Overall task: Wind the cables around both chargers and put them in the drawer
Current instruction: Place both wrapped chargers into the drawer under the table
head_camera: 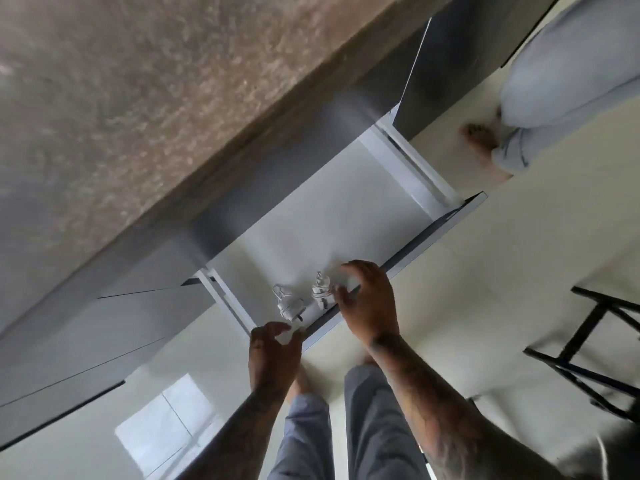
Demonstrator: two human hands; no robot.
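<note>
Head view looks steeply down on an open white drawer (346, 216) pulled out from under a speckled stone worktop (121, 98). Both chargers lie on the drawer floor near its front edge, each with cable wound round it: left charger (289, 306) and right charger (320, 293) just beside one another, apart from both hands. Right hand (367, 303) hovers over the front rail beside the right charger, fingers (346, 268) spread and loosely bent, holding nothing. Left hand (273, 355) sits at the front edge near the drawer's left corner, fingers slightly curled and apart; contact with the rail cannot be told. Judgement: winding and placing look done; the step in hand is letting go. Next move likely calls for clearing both hands from inside the drawer, then pushing the front squarely to close it. A second person's legs (554, 98) and a dark stool frame (588, 348) stand off to the right.
</note>
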